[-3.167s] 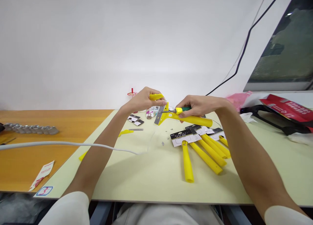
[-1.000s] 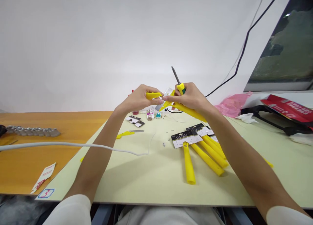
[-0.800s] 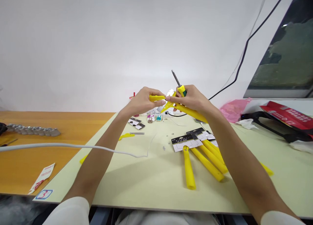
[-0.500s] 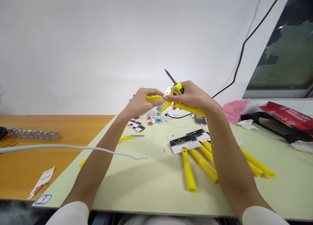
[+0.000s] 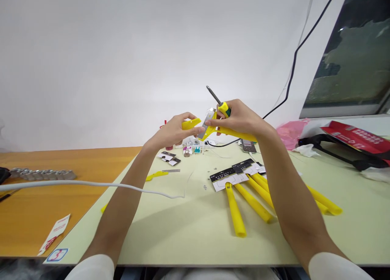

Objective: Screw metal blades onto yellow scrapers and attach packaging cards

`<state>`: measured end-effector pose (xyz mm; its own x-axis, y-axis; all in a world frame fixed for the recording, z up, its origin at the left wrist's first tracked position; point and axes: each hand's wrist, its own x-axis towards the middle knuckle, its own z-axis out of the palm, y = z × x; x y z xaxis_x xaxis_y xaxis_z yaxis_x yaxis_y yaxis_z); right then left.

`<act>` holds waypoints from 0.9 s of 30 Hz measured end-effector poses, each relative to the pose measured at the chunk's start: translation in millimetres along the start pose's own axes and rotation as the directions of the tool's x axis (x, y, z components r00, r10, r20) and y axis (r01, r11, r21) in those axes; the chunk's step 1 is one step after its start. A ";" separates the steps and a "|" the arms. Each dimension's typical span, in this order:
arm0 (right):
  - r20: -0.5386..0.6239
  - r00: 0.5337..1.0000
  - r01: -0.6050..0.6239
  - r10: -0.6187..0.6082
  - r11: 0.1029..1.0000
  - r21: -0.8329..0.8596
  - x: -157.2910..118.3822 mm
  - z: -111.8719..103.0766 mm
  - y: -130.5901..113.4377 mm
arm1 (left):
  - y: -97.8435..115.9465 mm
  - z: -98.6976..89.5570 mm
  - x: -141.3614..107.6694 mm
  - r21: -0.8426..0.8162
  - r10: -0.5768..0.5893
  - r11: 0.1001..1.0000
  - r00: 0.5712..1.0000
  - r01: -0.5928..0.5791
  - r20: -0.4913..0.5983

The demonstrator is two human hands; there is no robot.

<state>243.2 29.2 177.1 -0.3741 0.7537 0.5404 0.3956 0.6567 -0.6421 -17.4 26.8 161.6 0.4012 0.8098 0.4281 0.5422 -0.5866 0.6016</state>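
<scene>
My left hand (image 5: 169, 130) pinches a small yellow plastic piece (image 5: 191, 124), with the thumb stretched toward the metal blade (image 5: 207, 123) of a scraper. My right hand (image 5: 243, 118) holds that scraper by its yellow handle (image 5: 237, 134), which runs back under the palm. Tucked in the same hand is a screwdriver (image 5: 224, 109) with a yellow and green grip, its shaft pointing up and left. A narrow gap separates the yellow piece from the scraper's head. Both hands are raised above the table's far side.
Several yellow tube handles (image 5: 234, 213) and black-and-white cards (image 5: 225, 180) lie to the right. Tiny screws (image 5: 205, 187) sit mid-table. Another yellow piece with a blade (image 5: 157, 174) lies left. A white cable (image 5: 91, 184) crosses in front of my left forearm. A phone (image 5: 249, 146) rests at the back.
My left hand has drawn a little to the left with the yellow piece, parting it from the scraper's head. My right hand's grip looks the same. The view has shifted slightly.
</scene>
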 end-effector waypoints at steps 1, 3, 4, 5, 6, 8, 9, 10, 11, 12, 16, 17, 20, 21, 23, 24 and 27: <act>-0.009 1.000 0.002 -0.002 1.000 0.003 -0.4 -0.6 -0.2 | -2.8 -1.8 0.5 -0.034 -0.033 0.999 0.999 0.034 0.028; -0.021 1.000 0.011 -0.011 1.000 -0.001 -0.6 -1.5 0.6 | -10.0 -4.3 2.9 -0.128 -0.062 0.989 0.995 0.072 0.077; -0.023 1.000 0.011 -0.011 1.000 -0.001 -0.5 -1.8 1.5 | -13.8 -5.2 4.5 -0.182 -0.065 0.980 0.993 0.082 0.097; -0.026 1.000 0.009 -0.009 1.000 0.001 -0.1 -2.1 2.6 | -17.2 -5.8 6.1 -0.229 -0.062 0.969 0.992 0.087 0.114; -0.030 1.000 0.004 -0.004 1.000 0.002 0.3 -2.5 3.8 | -20.0 -6.4 7.5 -0.263 -0.056 0.961 0.991 0.087 0.124; -0.039 0.999 -0.008 0.008 1.000 0.001 1.4 -3.3 6.0 | -22.6 -7.8 9.2 -0.272 -0.022 0.961 0.994 0.050 0.103; -0.042 0.999 -0.011 0.011 1.000 0.000 1.9 -3.7 6.8 | -22.4 -8.6 9.5 -0.249 0.007 0.968 0.998 0.009 0.066; -0.042 0.999 -0.012 0.011 1.000 -0.003 2.3 -4.2 7.5 | -21.4 -9.6 9.4 -0.216 0.044 0.975 0.999 -0.040 0.010; -0.042 0.999 -0.012 0.011 1.000 -0.008 2.6 -4.6 8.1 | -19.8 -10.7 9.0 -0.185 0.081 0.979 0.995 -0.090 -0.056; -0.041 0.999 -0.014 0.013 1.000 -0.014 2.8 -5.0 8.6 | -17.9 -11.8 8.4 -0.166 0.110 0.978 0.986 -0.130 -0.122; -0.040 0.999 -0.019 0.018 0.999 -0.032 3.1 -4.9 10.4 | -11.7 -17.7 6.2 -0.208 0.130 0.959 0.952 -0.191 -0.276; -0.039 0.999 -0.016 0.015 0.999 -0.029 3.2 -4.6 10.9 | -11.0 -19.3 5.8 -0.221 0.129 0.955 0.950 -0.196 -0.286; -0.029 1.000 -0.004 0.004 1.000 -0.016 3.8 -3.3 12.4 | -11.1 -23.7 4.9 -0.255 0.138 0.942 0.944 -0.218 -0.300; -0.024 1.000 -0.005 0.004 1.000 -0.014 4.1 -2.9 12.9 | -11.7 -24.7 5.0 -0.281 0.140 0.932 0.943 -0.228 -0.301; -0.012 1.000 -0.009 0.009 1.000 -0.007 4.7 -2.0 13.2 | -13.2 -25.5 5.8 -0.340 0.142 0.908 0.943 -0.245 -0.301; -0.007 1.000 -0.010 0.010 1.000 -0.002 4.9 -1.5 13.1 | -14.0 -25.1 6.5 -0.361 0.141 0.899 0.944 -0.248 -0.297; -0.001 1.000 -0.006 0.006 1.000 0.001 5.2 0.8 11.8 | -14.8 -20.9 8.8 -0.370 0.134 0.901 0.955 -0.228 -0.263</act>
<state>245.3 40.9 172.0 -0.3704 0.7578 0.5371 0.3970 0.6519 -0.6460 -37.3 42.8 170.6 0.2616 0.6975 0.6671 0.1240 -0.7097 0.6935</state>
